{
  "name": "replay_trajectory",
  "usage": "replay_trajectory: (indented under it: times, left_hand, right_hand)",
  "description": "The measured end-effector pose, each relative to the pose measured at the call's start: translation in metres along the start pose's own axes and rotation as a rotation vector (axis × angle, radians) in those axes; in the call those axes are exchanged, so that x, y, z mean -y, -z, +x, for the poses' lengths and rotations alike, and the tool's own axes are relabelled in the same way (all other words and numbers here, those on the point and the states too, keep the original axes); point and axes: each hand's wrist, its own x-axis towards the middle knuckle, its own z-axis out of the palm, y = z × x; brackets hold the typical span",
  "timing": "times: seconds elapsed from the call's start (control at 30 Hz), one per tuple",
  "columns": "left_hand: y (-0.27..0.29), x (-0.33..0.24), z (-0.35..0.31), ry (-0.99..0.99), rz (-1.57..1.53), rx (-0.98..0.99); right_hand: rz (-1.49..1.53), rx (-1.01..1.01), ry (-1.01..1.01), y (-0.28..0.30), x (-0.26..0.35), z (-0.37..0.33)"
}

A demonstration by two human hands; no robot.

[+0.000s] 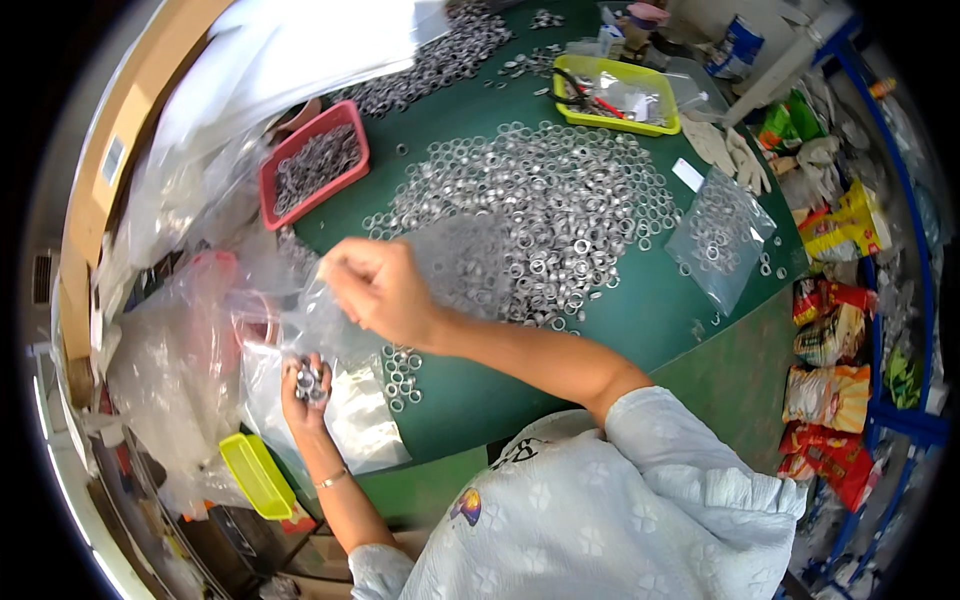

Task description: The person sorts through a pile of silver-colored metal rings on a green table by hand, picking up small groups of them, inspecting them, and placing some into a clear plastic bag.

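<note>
My left hand is low on the left of the table, fingers curled up around several small metal rings. Above it, my right hand is raised with thumb and fingers pinched on a clear plastic bag. Part of that bag spreads beyond my right wrist, over the near left side of a wide heap of metal rings. A smaller group of loose rings lies on the green table below my right forearm. Under my left hand are flat clear plastic bags.
A red tray of rings stands at the far left, a yellow tray with pliers at the back. A filled clear bag and gloves lie right. Large plastic sheeting and an empty yellow tray are left.
</note>
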Motion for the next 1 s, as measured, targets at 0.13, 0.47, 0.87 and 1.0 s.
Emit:
replay_trajectory:
  times: [0.13,0.47,0.87,1.0]
  left_hand:
    - [-0.008,-0.017,-0.002,-0.045,0.116,-0.026]
    - [0.007,-0.079,-0.028,-0.092,0.135,0.008]
    - [0.166,-0.128,-0.084,0.031,0.052,-0.235]
    - [0.218,-0.12,-0.094,0.182,0.261,-0.617]
  right_hand:
    - [-0.02,-0.067,-0.08,-0.006,0.017,-0.007]
    - [-0.232,0.122,-0.094,-0.052,0.045,0.013]
    - [-0.329,0.726,-0.303,-0.129,-0.022,0.019]
    - [-0.564,0.298,-0.187,-0.056,-0.1,-0.012]
